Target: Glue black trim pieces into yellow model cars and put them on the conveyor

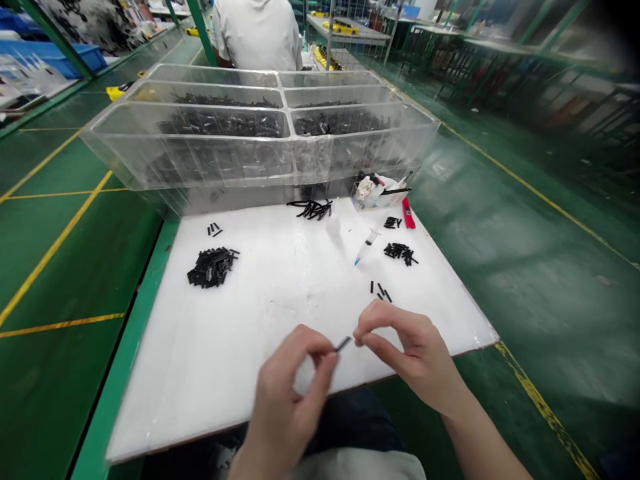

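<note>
My left hand (287, 383) pinches a small black strip (343, 344) between thumb and forefinger, its free end pointing up and to the right. Close to that end, the thumb and forefinger of my right hand (417, 347) are pressed together; whatever is between them is too small to make out. Several loose black strips (384, 293) lie just beyond my right hand. A syringe with a blue tip (367, 247) rests farther back on the white tabletop (280, 280). To the left is a heap of short black strips (212, 267).
A clear divided bin (200, 160) with black parts spans the table's back. Small black piles (400, 253), a red object (409, 213) and a small clear box (367, 195) are at right. Curved black pieces (314, 209) lie before the bin. A person (256, 33) sits beyond.
</note>
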Available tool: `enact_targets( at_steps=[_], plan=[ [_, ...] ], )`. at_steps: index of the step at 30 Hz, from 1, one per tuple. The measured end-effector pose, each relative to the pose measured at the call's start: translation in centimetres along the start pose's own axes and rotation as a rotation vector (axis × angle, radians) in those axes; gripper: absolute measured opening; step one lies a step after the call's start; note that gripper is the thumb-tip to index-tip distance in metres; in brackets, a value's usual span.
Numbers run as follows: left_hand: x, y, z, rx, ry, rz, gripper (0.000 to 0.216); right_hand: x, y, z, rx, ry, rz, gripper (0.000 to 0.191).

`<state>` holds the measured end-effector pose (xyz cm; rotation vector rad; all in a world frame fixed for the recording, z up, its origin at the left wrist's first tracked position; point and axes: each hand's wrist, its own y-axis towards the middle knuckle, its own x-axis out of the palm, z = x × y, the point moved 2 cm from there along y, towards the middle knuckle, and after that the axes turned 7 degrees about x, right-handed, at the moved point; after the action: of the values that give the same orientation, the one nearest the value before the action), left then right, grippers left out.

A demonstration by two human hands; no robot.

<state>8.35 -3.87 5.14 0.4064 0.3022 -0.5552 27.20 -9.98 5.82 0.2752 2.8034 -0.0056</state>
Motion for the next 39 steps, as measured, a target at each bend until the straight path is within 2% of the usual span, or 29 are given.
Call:
enact_targets(
  at_steps=[2,4,5,8,10,12,15,17,21,24,27,30,33,36,39],
  plan=[
    [-2.9,0.8,-1.8,-0.029,0.233,0.108,0.015,-2.3,0.6,1.8,0.046,-0.164,0.226,0.015],
    [-6.7,2.0,-4.0,-0.109,0.501,0.231,0.029,-5.3,1.4,4.3,0.144,-0.329,0.511,0.021],
    [-8.5,2.7,-5.0,-0.162,0.637,0.233,0.035,-6.7,1.7,5.5,0.189,-0.392,0.597,0.024],
    [-12.7,5.1,-7.0,-0.291,0.9,0.233,0.037,-9.6,2.9,8.6,0.214,-0.47,0.653,0.025],
    [-14.1,6.3,-7.4,-0.329,0.962,0.214,0.031,-10.2,3.6,9.7,0.208,-0.5,0.664,0.023],
    [-14.4,7.0,-7.4,-0.334,0.976,0.209,0.028,-10.3,4.2,10.2,0.212,-0.524,0.686,0.023],
    [-13.4,6.6,-7.2,-0.313,0.93,0.267,0.025,-10.1,4.9,10.3,0.226,-0.54,0.693,0.02],
    [-11.7,5.7,-6.9,-0.264,0.835,0.291,0.023,-10.2,5.1,10.3,0.231,-0.537,0.676,0.016],
    [-6.1,3.3,-5.3,-0.127,0.553,0.207,0.026,-10.2,4.4,9.8,0.228,-0.511,0.696,0.01],
    [-1.7,2.0,-3.4,-0.106,0.336,0.127,0.026,-9.1,3.0,8.0,0.218,-0.46,0.713,0.013],
    [1.2,1.7,-1.7,-0.179,0.108,0.048,0.028,-6.3,1.5,4.9,0.154,-0.239,0.564,0.016],
    [2.5,2.3,-0.5,-0.217,-0.074,-0.051,0.032,-3.1,0.3,1.4,0.032,-0.041,0.349,0.008],
    [2.7,2.7,0.0,-0.218,-0.201,-0.124,0.034,-1.1,-0.4,-0.8,-0.046,-0.025,0.179,0.004],
    [2.5,2.6,0.2,-0.218,-0.258,-0.147,0.033,-0.4,-0.6,-1.4,-0.076,-0.027,0.11,0.008],
    [2.4,2.1,0.3,-0.23,-0.282,-0.159,0.032,-0.1,-0.6,-1.2,-0.042,0.045,0.092,0.009]
  ],
)
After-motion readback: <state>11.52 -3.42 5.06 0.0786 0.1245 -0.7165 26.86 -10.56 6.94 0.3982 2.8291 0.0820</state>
